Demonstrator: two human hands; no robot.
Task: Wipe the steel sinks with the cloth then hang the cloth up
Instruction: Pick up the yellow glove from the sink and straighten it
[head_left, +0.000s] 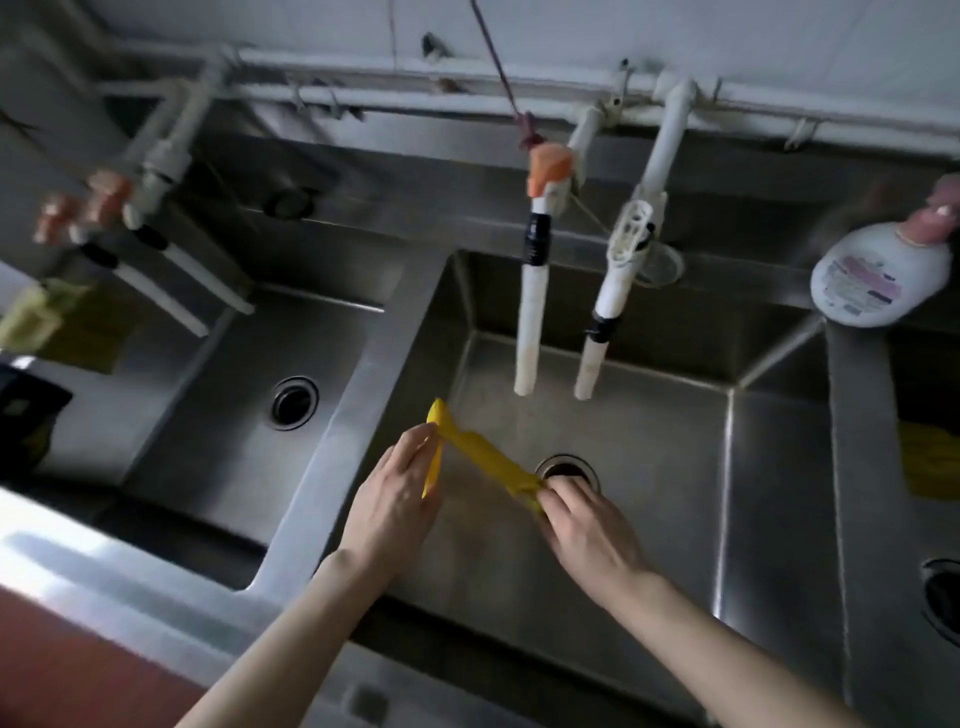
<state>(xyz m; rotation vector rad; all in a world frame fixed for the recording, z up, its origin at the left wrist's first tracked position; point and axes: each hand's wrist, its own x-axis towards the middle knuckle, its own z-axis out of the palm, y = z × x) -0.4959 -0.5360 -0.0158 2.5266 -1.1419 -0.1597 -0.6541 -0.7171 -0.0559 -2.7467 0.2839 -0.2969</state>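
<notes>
A yellow cloth (483, 454), twisted into a tight rope, is stretched between both hands above the middle steel sink (670, 467). My left hand (395, 499) grips its left end, where a loose tip sticks up. My right hand (587, 525) is closed on its right end, just in front of the drain (569, 470). To the left lies a second steel sink (223, 415) with its own drain (293, 402). Part of a third sink (904, 493) shows at the right edge.
Two white taps (532, 312) (608, 312) hang over the middle sink, and more taps (156, 260) over the left one. A white soap bottle (878, 275) stands on the right divider. Hooks (800, 132) line the wall pipe. Something yellow (930, 462) lies in the right sink.
</notes>
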